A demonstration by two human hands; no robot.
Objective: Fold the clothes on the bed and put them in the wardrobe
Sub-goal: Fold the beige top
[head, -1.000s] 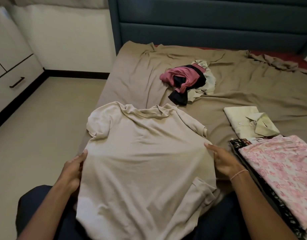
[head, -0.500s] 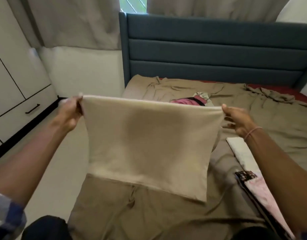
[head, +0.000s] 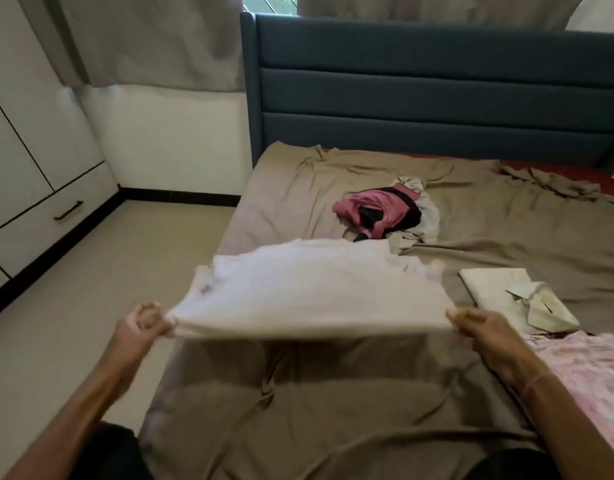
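Head view: one beige T-shirt point(head: 309, 289), the item in hand, is held taut between both hands above the near half of the bed point(head: 298, 410), clear of the brown sheet and throwing a shadow on it. The left hand point(head: 142, 323) has its fingers clenched on the near left corner, and the right hand point(head: 482, 327) has its fingers clenched on the near right corner. Half a second ago the shirt hung upright as a curtain at chest height. It has since been lowered and cast forward, so it lies almost level with its far edge billowing. A second ago it lay spread on the bed edge with the hands resting at its sides. Judged meaning: the shake-out is finished and the shirt is about to be laid flat for folding; its fold has not begun. Other stock: an unfolded pile of pink, black and pale clothes point(head: 381, 213) in the middle of the bed, unmoved across the frames; a folded pale-yellow collared shirt point(head: 516, 299) at the right; a folded pink floral garment point(head: 582, 372) just nearer than it. The white wardrobe point(head: 28, 174) stands at the far left, its doors closed. Nothing is stowed yet.
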